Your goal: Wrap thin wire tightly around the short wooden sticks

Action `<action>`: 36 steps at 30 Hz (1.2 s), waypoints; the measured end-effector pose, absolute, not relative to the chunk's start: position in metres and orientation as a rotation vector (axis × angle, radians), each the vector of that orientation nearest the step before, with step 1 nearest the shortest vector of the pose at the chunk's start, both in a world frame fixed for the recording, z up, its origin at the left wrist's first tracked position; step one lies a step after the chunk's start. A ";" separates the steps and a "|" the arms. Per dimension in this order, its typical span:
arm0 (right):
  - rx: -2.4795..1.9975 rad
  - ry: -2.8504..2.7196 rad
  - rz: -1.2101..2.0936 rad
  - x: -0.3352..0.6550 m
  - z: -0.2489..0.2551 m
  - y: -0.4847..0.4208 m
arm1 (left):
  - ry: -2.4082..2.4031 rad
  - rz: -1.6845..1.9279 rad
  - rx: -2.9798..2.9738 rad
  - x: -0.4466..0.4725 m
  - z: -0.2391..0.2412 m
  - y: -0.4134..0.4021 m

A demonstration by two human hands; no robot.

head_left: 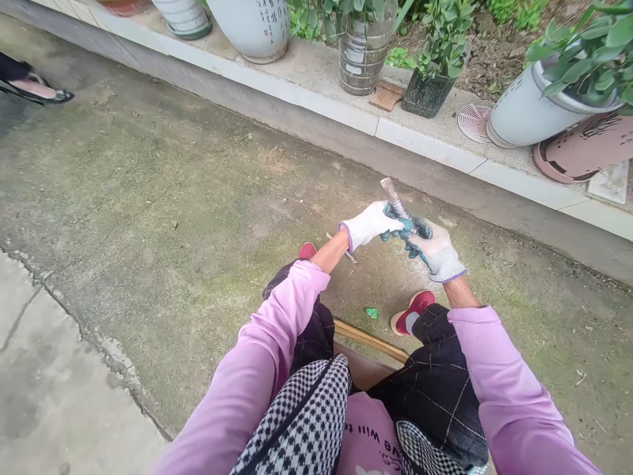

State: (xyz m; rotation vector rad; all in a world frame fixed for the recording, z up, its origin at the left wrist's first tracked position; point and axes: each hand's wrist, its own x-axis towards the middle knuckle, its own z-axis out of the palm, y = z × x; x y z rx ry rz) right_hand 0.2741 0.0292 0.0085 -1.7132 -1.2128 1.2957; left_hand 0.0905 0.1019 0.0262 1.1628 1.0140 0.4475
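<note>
A short wooden stick [390,190] slants up and away in front of me, with silvery wire or tape wound around its middle. My left hand [374,222], in a white glove with blue-green coated fingers, is closed on the wrapped part. Right beside it, my right hand [433,248] wears a matching glove and has its fingers closed around the stick's nearer end. That end is mostly hidden by the gloves. Below my left wrist, a thin twig [349,256] lies on the concrete ground, partly covered by my arm.
Potted plants line a low tiled ledge [425,148] ahead, among them a white pot [534,105] and a black pot [428,92]. A green scrap [372,313] lies between my red shoes. Under me is a wooden-edged seat [370,340]. Another person's shoe [57,97] shows far left.
</note>
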 end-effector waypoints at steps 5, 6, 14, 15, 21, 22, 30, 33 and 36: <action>-1.660 -1.160 1.368 0.278 0.011 0.030 | 0.993 0.440 1.096 0.087 0.031 0.103; -1.650 -1.148 1.382 0.279 0.011 0.030 | 1.000 0.430 1.096 0.086 0.031 0.103; -1.678 -1.048 1.282 0.291 0.000 0.040 | 1.059 0.389 1.148 0.084 0.036 0.100; -1.669 -1.031 1.282 0.292 0.000 0.041 | 1.048 0.382 1.144 0.084 0.037 0.099; -1.494 -0.925 1.367 0.312 0.020 0.039 | 1.004 0.344 1.139 0.080 0.022 0.105; -1.460 -0.934 1.407 0.316 0.025 0.036 | 1.004 0.344 1.150 0.080 0.017 0.107; -1.449 -1.477 2.111 0.322 0.036 0.015 | 0.946 0.304 1.323 0.073 0.001 0.113; -1.687 -1.819 1.996 0.318 0.020 0.018 | 0.954 0.258 1.380 0.068 0.006 0.110; -1.880 -2.091 1.568 0.319 0.000 0.028 | 0.996 0.209 1.447 0.069 0.011 0.105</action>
